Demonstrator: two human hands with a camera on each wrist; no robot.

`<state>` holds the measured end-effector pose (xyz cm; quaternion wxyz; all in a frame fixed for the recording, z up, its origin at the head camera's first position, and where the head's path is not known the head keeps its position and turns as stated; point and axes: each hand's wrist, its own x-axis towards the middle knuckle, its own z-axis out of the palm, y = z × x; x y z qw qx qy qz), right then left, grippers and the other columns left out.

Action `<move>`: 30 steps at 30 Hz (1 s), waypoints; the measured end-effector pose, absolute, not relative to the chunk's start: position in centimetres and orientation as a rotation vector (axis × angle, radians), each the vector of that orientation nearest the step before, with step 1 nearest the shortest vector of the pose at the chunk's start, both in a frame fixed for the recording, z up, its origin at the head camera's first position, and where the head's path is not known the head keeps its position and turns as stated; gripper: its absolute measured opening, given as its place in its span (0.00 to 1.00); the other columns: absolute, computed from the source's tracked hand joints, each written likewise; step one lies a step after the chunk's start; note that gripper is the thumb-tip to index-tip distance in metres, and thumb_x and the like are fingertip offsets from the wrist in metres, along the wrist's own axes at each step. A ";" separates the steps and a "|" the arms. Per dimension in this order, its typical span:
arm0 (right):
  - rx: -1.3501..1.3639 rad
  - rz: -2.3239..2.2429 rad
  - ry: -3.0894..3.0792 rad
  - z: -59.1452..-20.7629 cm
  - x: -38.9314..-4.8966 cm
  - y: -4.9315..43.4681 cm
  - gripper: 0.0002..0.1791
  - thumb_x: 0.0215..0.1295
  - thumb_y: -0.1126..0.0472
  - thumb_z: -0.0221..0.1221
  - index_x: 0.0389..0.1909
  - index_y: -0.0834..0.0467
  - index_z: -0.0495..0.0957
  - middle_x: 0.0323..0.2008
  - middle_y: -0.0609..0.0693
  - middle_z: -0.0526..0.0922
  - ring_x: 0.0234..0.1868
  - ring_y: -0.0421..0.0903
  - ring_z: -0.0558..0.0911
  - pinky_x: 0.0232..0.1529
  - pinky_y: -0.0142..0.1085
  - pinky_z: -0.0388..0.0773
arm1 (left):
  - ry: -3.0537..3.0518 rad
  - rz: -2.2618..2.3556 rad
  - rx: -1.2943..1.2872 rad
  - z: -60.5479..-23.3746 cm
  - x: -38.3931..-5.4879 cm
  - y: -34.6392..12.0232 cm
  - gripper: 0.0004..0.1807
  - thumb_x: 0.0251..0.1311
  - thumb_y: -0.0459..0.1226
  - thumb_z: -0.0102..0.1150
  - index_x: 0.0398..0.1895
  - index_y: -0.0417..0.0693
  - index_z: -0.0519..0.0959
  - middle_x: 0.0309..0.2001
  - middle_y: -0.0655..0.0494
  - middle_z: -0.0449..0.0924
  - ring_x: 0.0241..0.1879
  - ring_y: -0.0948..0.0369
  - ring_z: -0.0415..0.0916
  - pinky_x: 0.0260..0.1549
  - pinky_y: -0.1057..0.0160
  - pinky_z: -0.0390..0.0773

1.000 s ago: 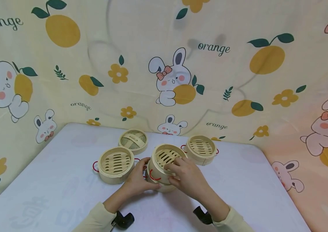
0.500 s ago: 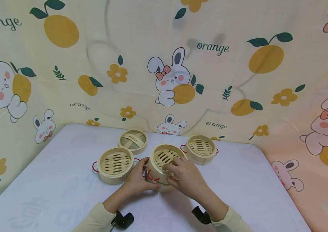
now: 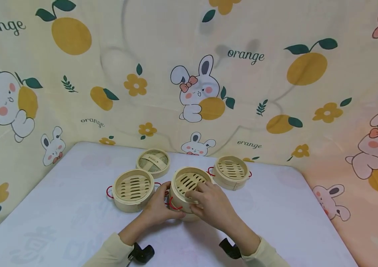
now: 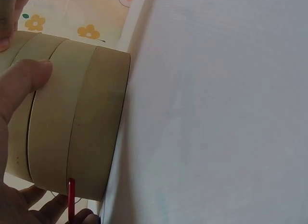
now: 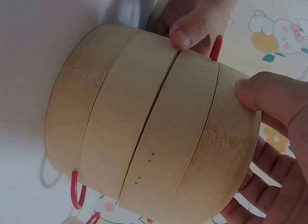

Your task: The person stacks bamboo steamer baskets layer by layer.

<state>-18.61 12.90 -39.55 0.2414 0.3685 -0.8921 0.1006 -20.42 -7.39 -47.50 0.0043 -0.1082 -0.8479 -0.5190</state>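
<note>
A round bamboo steamer basket (image 3: 177,195) with a slatted floor and a red handle sits on a second steamer basket (image 3: 190,217) in the middle of the table. In the right wrist view the seam between the upper basket (image 5: 187,132) and the lower basket (image 5: 106,108) looks narrow. My left hand (image 3: 157,205) grips the stack from its left side, its thumb lying across the front near the seam. With the right hand (image 3: 213,205) I pinch the upper basket's rim, thumb outside and fingers inside. The stack's far side is hidden.
Left of the stack stands another steamer basket (image 3: 133,202) with red handles, close to my left hand. Behind it lies a woven bamboo lid (image 3: 153,162). A further steamer basket (image 3: 231,181) stands at the back right. A printed cloth rises behind the white table (image 3: 269,222).
The upper basket has shifted slightly left and down, lining up more closely with the lower one. My right hand has moved left with it. The left hand has stayed nearly still.
</note>
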 end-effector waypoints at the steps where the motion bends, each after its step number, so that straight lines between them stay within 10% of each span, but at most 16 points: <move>1: 1.008 0.274 -2.439 -39.5 -18.6 12.9 0.16 0.42 0.55 0.72 0.36 0.43 0.84 0.27 0.39 0.73 0.32 0.40 0.73 0.31 0.34 0.69 | -2.661 -1.615 -0.337 -47.5 -20.4 -7.4 0.58 0.28 0.49 0.82 0.68 0.47 0.61 0.60 0.50 0.71 0.60 0.54 0.70 0.58 0.50 0.71; 30: 1.010 0.402 -2.349 -38.6 -19.0 13.6 0.17 0.47 0.52 0.66 0.41 0.47 0.85 0.32 0.42 0.78 0.35 0.42 0.74 0.36 0.38 0.71 | -2.639 -1.615 -0.356 -47.5 -20.5 -7.4 0.57 0.29 0.47 0.81 0.68 0.46 0.61 0.60 0.50 0.72 0.61 0.53 0.69 0.60 0.50 0.70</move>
